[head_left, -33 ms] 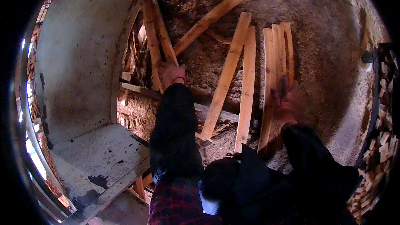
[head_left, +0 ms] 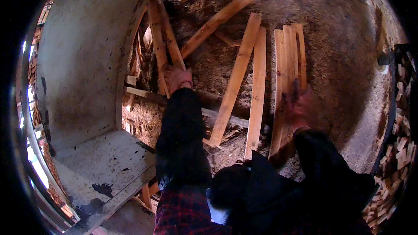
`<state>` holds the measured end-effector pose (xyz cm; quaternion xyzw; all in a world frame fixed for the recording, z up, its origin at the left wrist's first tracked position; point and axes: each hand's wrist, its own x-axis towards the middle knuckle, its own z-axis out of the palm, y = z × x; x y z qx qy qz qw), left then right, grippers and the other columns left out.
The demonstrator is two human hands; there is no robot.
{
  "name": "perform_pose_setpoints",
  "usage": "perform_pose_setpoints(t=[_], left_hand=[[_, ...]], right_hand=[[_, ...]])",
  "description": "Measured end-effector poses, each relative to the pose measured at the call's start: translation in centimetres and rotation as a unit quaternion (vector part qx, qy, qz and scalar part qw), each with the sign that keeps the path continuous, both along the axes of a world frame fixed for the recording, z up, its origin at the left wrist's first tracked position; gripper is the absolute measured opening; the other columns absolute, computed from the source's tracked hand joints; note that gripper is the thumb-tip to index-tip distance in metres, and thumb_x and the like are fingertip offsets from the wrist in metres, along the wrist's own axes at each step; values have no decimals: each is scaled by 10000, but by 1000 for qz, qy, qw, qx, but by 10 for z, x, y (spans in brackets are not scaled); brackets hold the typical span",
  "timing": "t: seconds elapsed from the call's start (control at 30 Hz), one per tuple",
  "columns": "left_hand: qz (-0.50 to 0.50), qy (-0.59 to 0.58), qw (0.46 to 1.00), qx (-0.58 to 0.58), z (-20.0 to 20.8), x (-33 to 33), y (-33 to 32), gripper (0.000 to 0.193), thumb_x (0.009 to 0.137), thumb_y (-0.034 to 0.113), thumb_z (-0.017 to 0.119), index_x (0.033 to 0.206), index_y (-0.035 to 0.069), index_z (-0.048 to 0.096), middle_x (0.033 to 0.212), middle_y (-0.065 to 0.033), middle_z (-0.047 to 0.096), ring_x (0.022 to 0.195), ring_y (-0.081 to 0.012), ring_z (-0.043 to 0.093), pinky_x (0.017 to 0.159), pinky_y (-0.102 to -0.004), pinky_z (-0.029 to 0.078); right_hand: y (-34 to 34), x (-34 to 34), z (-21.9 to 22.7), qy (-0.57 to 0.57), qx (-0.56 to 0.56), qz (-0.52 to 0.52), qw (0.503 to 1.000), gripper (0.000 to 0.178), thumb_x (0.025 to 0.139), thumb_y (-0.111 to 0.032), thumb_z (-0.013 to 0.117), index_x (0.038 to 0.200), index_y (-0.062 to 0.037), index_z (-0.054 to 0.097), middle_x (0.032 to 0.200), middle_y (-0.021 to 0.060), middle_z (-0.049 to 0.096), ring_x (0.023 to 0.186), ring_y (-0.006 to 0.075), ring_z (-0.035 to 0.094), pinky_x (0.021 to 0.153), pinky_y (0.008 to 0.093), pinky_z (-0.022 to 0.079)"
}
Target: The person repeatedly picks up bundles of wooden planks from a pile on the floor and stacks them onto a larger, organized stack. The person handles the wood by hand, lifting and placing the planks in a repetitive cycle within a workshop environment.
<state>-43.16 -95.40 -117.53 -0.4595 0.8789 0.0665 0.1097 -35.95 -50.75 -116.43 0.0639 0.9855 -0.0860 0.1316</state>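
Note:
My left hand (head_left: 178,78) is closed on the lower end of a wooden strip (head_left: 171,39), which leans beside another strip (head_left: 157,39) at the upper left; its fingertips are partly hidden. On the right, my right hand (head_left: 299,106) rests against a group of upright wooden strips (head_left: 285,56) lying side by side. Its dark-tipped fingers look apart, touching the strips' right side. Between my hands lie two longer strips, a slanted one (head_left: 238,78) and a straighter one (head_left: 257,91). Another strip (head_left: 226,14) runs diagonally above them.
A worn whitish metal panel (head_left: 82,56) with a ledge (head_left: 104,161) stands on the left. Brown, sawdust-like material (head_left: 339,56) covers the surface under the strips. A grey bar (head_left: 233,119) crosses beneath them. Stacked wood pieces (head_left: 396,169) fill the far right.

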Motion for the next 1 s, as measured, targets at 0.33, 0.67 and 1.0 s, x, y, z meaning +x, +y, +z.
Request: perform_pose_setpoints(t=[0.33,0.67,1.0], left_hand=[[-31,75,997,-8,94,47,55,708,709,387,727,1214,-52,496,1066,-239,654,953,-399,644,830,-474,502],[-18,45,993,104,49,28,6,675,650,454,799,1134,15,630,1006,-187,691,930,-322,674,811,-425,536],[39,67,974,214,50,62,-42,459,681,315,794,1011,23,667,825,-92,661,700,-241,644,636,-393,521]], right_hand=[[7,-3,30,40,-28,4,999,734,861,-528,572,1500,-320,277,1472,256,289,1321,461,344,994,531,426],[67,5,-55,107,-118,-5,987,778,842,-498,624,1503,-292,270,1278,198,482,1147,390,505,907,455,488],[-11,-9,30,115,-31,63,991,746,858,-500,613,1491,-252,307,1205,167,521,1091,350,527,928,470,469]])
